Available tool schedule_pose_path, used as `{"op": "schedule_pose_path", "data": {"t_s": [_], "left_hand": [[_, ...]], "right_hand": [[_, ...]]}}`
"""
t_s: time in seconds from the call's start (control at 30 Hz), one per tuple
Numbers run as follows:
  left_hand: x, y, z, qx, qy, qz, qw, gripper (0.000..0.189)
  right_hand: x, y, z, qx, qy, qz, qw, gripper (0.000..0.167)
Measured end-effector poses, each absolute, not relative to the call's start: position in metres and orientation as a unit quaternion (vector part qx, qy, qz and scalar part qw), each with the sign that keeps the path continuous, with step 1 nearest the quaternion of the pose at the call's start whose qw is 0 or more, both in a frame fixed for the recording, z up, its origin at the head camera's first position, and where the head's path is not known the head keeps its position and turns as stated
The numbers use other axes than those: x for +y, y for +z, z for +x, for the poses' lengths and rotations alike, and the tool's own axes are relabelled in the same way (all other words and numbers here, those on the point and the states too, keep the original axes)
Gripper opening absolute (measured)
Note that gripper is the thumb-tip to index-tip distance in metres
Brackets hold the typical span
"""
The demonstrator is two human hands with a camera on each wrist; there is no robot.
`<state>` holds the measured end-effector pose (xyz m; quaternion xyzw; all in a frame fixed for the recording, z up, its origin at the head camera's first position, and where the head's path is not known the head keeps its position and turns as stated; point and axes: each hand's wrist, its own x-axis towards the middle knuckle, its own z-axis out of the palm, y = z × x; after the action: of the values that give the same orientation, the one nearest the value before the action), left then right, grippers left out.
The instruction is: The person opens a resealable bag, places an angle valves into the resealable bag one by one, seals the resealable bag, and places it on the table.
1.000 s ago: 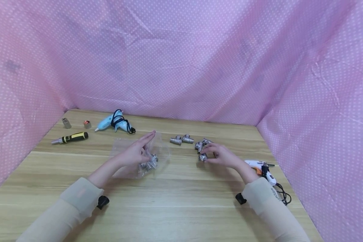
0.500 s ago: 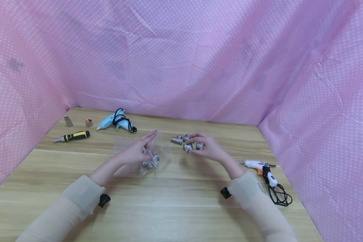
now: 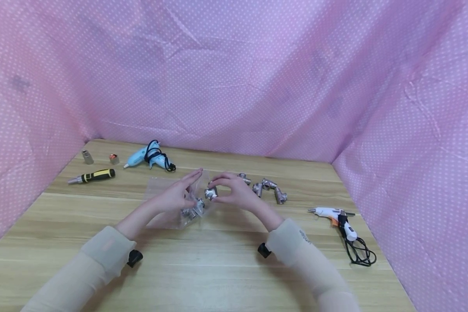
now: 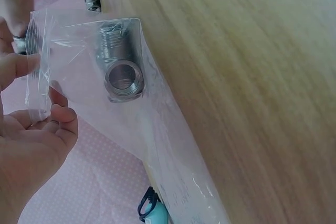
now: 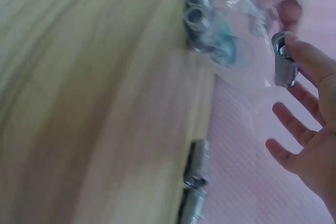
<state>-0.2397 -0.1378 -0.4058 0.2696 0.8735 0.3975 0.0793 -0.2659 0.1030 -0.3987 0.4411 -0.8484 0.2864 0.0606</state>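
My left hand (image 3: 172,200) grips the top strip of a clear zip bag (image 3: 156,186), its fingers spreading the mouth. Inside the bag lie metal tee pipe fittings (image 3: 195,209); one threaded fitting (image 4: 118,61) shows large through the plastic in the left wrist view. Between thumb and fingertips my right hand (image 3: 238,193) pinches another silvery tee fitting (image 3: 210,193), just right of the bag's mouth. In the right wrist view this held fitting (image 5: 285,62) hangs beside the bag, apart from the left hand.
More tee fittings (image 3: 281,196) lie on the table behind and right of my right hand. A white glue gun (image 3: 327,212) with a black cord is at the right. Far left are a blue glue gun (image 3: 140,156), a screwdriver (image 3: 98,175) and two small metal pieces (image 3: 87,157).
My right hand has taken a tee fitting from the group on the right and carried it left to the bag's mouth. The left hand keeps its place on the bag.
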Motion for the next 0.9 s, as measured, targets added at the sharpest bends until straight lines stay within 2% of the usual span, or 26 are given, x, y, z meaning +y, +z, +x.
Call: {"op": "schedule_pose_path", "data": {"t_s": [0.33, 0.6, 0.77, 0.9], "left_hand": [[-0.135, -0.403, -0.238, 0.871, 0.405, 0.261, 0.098, 0.097], [-0.136, -0.407, -0.239, 0.866, 0.414, 0.263, 0.098, 0.095], [-0.136, -0.406, -0.239, 0.868, 0.410, 0.265, 0.086, 0.096], [-0.135, -0.405, -0.238, 0.873, 0.402, 0.264, 0.079, 0.096]], "right_hand": [[0.079, -0.419, -0.270, -0.900, 0.181, 0.396, 0.032, 0.044], [0.088, -0.406, -0.263, -0.881, 0.214, 0.418, 0.063, 0.046], [0.105, -0.398, -0.262, -0.854, 0.244, 0.447, 0.104, 0.046], [0.124, -0.393, -0.264, -0.846, 0.260, 0.451, 0.115, 0.048]]}}
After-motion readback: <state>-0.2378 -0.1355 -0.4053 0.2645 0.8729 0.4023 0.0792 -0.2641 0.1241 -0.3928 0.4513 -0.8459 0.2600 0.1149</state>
